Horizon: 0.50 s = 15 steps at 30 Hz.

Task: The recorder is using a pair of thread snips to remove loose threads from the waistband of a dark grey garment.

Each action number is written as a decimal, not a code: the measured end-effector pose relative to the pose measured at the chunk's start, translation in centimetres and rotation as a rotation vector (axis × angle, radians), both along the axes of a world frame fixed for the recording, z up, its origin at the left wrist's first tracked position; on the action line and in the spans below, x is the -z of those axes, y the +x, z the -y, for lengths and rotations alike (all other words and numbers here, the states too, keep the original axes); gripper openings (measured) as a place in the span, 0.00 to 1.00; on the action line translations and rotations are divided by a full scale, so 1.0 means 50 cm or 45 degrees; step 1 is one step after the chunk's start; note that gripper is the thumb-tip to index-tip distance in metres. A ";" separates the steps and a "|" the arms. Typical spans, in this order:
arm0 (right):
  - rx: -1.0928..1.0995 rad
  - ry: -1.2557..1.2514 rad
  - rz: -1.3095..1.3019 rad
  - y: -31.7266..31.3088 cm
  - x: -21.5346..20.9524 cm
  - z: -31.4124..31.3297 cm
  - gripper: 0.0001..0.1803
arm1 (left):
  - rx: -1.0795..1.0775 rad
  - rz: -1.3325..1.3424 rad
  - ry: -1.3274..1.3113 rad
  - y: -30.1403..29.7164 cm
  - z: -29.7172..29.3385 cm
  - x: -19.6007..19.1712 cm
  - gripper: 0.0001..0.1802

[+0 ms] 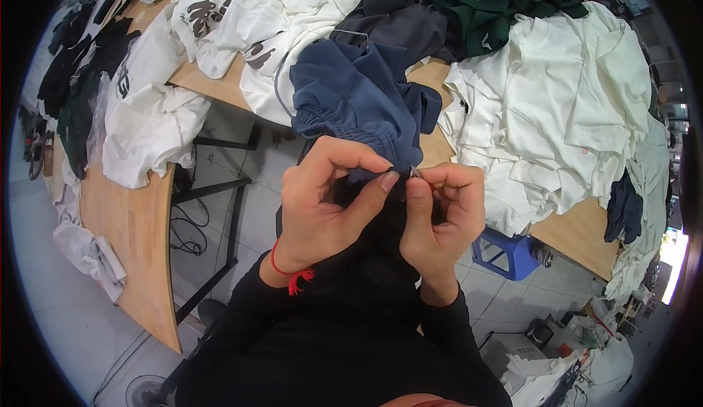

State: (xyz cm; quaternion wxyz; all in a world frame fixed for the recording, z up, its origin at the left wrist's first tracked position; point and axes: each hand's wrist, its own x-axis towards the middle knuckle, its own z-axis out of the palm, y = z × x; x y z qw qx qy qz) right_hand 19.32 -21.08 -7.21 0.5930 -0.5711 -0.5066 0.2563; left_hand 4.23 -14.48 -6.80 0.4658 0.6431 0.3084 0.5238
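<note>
A blue garment (351, 92) with a gathered, elastic-looking band lies over the table's near edge and hangs toward me. My left hand (326, 205) is closed, with thumb and forefinger pinching the lower edge of its cloth. Close beside those fingertips, my right hand (445, 213) is also closed in a pinch. Between its thumb and forefinger shows the tip of a small, pointed, metallic-looking piece (414, 170); the rest is hidden by the fingers, so its kind cannot be made out.
White garments (542, 106) are heaped at the right, dark green cloth (498, 4) at the back. More white clothes (253, 26) cover the far left. A wooden table (135, 238) stands left. Below right are a blue plastic stool (505, 257) and a grey box (512, 348).
</note>
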 end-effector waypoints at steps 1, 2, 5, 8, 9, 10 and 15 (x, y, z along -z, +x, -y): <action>0.030 0.034 -0.078 -0.002 0.003 0.001 0.10 | 0.004 0.025 -0.013 0.000 0.000 0.002 0.14; 0.060 0.067 -0.156 -0.002 0.004 0.001 0.10 | 0.009 0.049 -0.026 0.000 0.000 0.003 0.14; 0.059 0.050 -0.202 0.000 -0.001 -0.003 0.11 | -0.001 0.093 -0.080 0.002 0.000 0.004 0.15; -0.011 0.036 -0.064 -0.001 0.002 -0.003 0.12 | 0.005 0.090 -0.073 0.003 0.000 0.001 0.15; -0.020 0.000 -0.062 -0.003 -0.002 -0.002 0.13 | 0.003 0.087 -0.073 0.003 0.001 0.001 0.15; -0.019 0.000 -0.062 -0.004 -0.004 -0.001 0.13 | 0.007 0.076 -0.071 0.003 0.002 0.002 0.15; 0.076 0.265 -0.122 -0.009 0.000 -0.006 0.22 | 0.004 0.055 -0.079 0.008 0.002 0.005 0.15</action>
